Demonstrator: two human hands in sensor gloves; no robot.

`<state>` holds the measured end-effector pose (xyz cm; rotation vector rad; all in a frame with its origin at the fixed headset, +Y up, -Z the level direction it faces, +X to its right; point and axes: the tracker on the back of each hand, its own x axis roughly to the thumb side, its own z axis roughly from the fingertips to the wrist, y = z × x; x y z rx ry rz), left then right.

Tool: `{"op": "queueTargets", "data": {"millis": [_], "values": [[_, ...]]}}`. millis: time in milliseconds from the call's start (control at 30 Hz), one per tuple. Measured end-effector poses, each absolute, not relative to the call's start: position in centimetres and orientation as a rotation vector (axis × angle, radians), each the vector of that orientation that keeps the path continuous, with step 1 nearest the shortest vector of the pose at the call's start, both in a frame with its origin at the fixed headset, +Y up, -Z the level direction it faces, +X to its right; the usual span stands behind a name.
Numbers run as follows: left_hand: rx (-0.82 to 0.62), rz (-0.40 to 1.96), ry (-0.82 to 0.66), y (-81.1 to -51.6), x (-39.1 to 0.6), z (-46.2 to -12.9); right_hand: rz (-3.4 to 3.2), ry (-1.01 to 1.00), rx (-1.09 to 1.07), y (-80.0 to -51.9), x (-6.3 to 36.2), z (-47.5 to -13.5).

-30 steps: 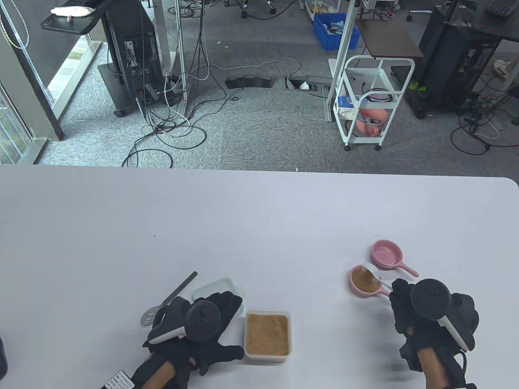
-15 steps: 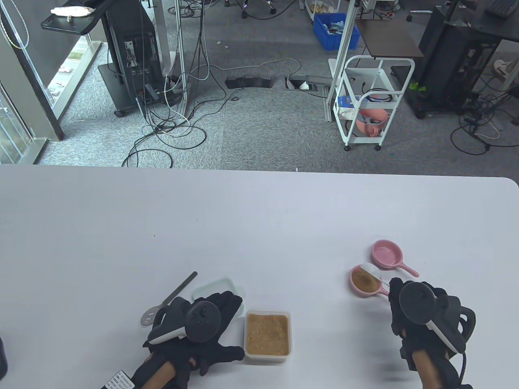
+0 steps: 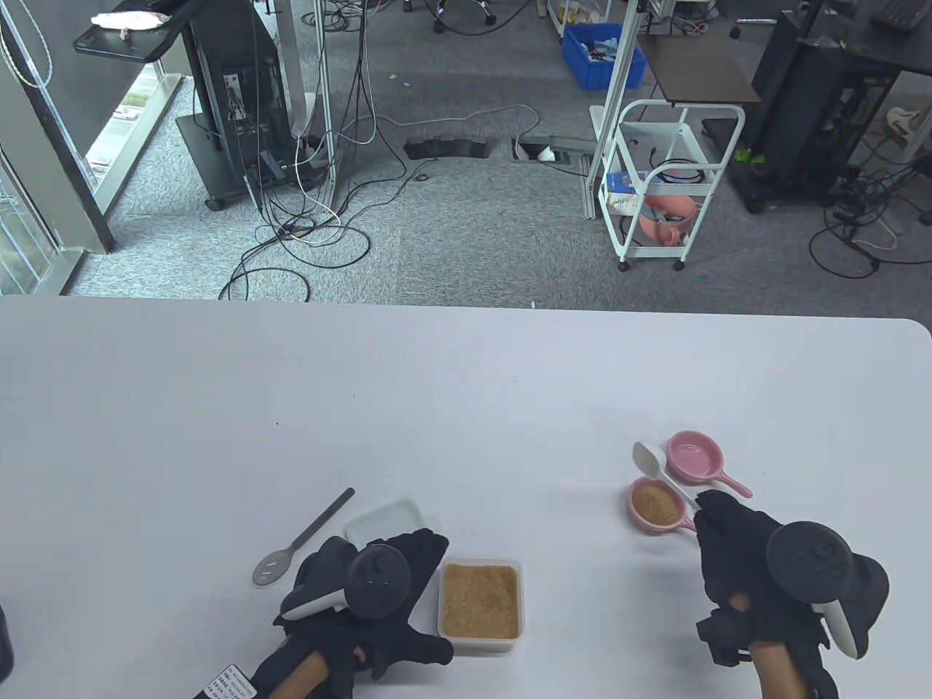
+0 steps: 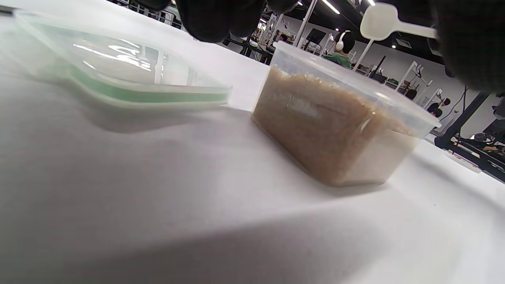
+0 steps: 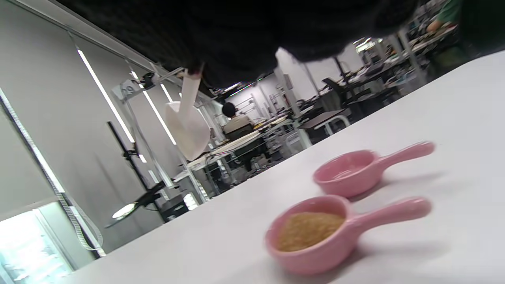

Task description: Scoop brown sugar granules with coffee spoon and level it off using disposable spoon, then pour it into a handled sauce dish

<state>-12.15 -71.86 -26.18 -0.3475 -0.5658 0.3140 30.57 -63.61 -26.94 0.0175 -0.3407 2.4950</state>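
1. Brown sugar granules (image 3: 480,600) sit in the clear tub (image 3: 480,638) near the front edge of the worktop (image 3: 466,408), and more sugar fills the nearer pink handled sauce dish (image 3: 654,504) on the right.
2. Writing – a white label (image 3: 231,684) shows on the left wrist, its print too small to read.
3. Right hand (image 3: 735,553) pinches the handle of the white spoon (image 3: 650,459); the bowl is raised and looks empty, poised above the far edge of the filled dish, beside the second pink dish (image 3: 695,456).
4. From the right wrist view the spoon (image 5: 188,130) hangs down from the gloved fingers (image 5: 236,47), clear of both dishes.
5. Left hand (image 3: 378,582) rests just left of the tub, fingers spread over the edge of the green-rimmed lid (image 3: 384,520) – it holds nothing that I can see.
6. Slotted metal spoon (image 3: 302,539) lies flat on the worktop, left of the lid, untouched.
7. Second dish holds no sugar.
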Motion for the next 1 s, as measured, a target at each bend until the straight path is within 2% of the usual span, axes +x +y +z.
{"op": "queueTargets", "data": {"millis": [267, 600, 700, 1000], "values": [[-0.362, 0.323, -0.538, -72.5, -12.1, -26.6, 2.400, -0.130, 0.427, -64.5, 24.6, -26.6], [-0.381, 0.341, -0.539, -72.9, -11.8, -26.8, 2.577, 0.000, 0.730, -66.5, 18.0, -25.6], [-0.381, 0.342, -0.537, -72.9, -11.8, -26.8, 2.621, -0.023, 0.789, -66.7, 17.0, -25.2], [-0.383, 0.337, -0.534, -72.9, -11.6, -26.7, 2.822, -0.278, 1.017, -66.4, 14.7, -23.3]]}}
